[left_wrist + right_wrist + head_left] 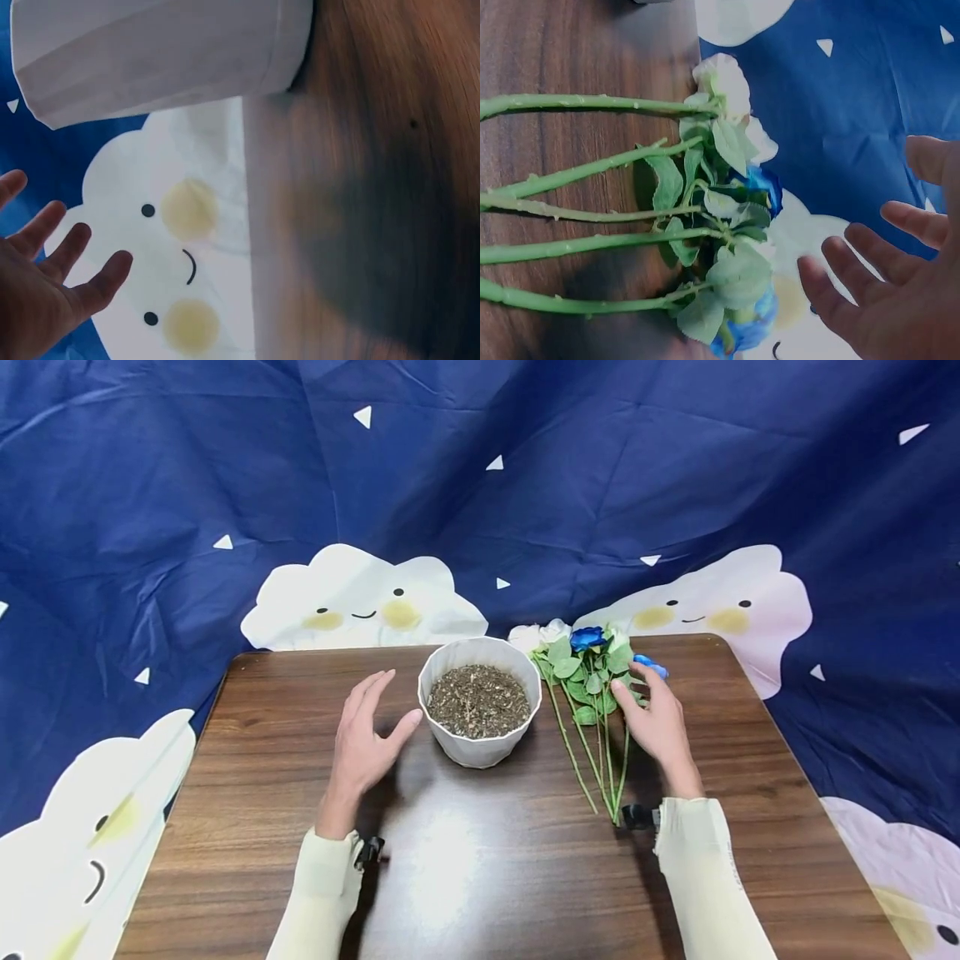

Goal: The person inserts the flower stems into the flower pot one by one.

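Note:
A white faceted flowerpot point(480, 752) filled with dark soil point(477, 702) stands at the middle of the table. To its left my left hand point(367, 743) hovers with spread fingers, apart from the pot; the left wrist view shows the pot's side point(165, 60) near the hand point(60, 285). Right of the pot lie several artificial roses with long green stems point(603, 760), their heads white point(724, 86) and blue point(587, 638). Over their right side hangs my right hand point(660, 727), its fingers relaxed and holding nothing. In the right wrist view that hand point(892, 277) is apart from the flowers.
The brown wooden table point(247, 793) ends at a back edge just behind the pot. Beyond it hangs a dark blue cloth point(420, 468) printed with white smiling clouds and triangles. Each wrist carries a black strap mount point(371, 852).

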Tool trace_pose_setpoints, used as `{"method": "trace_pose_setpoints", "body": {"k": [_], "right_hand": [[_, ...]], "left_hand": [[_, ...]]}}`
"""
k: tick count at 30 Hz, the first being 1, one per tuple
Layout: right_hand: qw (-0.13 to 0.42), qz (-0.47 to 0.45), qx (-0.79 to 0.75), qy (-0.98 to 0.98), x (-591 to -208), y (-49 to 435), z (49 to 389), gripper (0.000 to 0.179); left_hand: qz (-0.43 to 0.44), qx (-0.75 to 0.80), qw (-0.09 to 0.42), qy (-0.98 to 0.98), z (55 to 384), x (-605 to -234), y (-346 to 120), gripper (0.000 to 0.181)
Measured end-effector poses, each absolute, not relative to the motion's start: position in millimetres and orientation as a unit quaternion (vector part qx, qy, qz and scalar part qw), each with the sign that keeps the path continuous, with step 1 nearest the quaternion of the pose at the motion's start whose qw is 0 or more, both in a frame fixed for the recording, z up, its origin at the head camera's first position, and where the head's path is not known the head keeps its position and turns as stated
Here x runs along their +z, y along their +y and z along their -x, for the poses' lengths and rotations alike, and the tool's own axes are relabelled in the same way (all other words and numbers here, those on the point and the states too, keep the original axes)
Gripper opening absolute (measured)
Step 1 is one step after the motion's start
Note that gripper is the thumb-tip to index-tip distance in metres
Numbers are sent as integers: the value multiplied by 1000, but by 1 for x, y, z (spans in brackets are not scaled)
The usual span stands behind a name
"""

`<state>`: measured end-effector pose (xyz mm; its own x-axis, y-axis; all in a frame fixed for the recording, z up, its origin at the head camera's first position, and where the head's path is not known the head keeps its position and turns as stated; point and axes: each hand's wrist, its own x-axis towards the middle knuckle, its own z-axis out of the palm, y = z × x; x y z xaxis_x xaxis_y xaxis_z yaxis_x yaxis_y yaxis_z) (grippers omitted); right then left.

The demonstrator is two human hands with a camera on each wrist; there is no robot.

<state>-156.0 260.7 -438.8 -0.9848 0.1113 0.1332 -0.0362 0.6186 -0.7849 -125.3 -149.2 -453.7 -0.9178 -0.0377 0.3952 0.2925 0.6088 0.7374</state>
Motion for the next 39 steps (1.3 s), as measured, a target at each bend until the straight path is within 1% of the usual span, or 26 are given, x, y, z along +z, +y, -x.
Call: {"method": "trace_pose_setpoints", "body": {"k": [7,12,16,20,25,30,33,39], "right_hand": [[108,70,472,-872,-444,273,161,50],[108,104,503,-851,-449,283,165,49],[99,127,510,-845,-456,289,168,48],[60,137,529,-835,-467,293,169,52],[-13,148,567,-811,-481,301,169,58],[-72,166,583,-792,-493,307,170,63],[-98,183,600,-772,-498,307,171,66],[-111,203,600,-766,-504,308,171,66]], "left_hand": [[58,-539,155,-826,127,-454,-143,57],[52,-594,138,-791,129,-454,-139,52],[59,-650,93,-752,130,-453,-136,50],[53,-691,45,-720,130,-453,-133,51],[43,-715,14,-698,131,-453,-131,50],[38,-737,5,-675,132,-454,-128,47],[32,-746,3,-666,132,-455,-126,46],[24,-758,-1,-651,133,-453,-125,46]]}}
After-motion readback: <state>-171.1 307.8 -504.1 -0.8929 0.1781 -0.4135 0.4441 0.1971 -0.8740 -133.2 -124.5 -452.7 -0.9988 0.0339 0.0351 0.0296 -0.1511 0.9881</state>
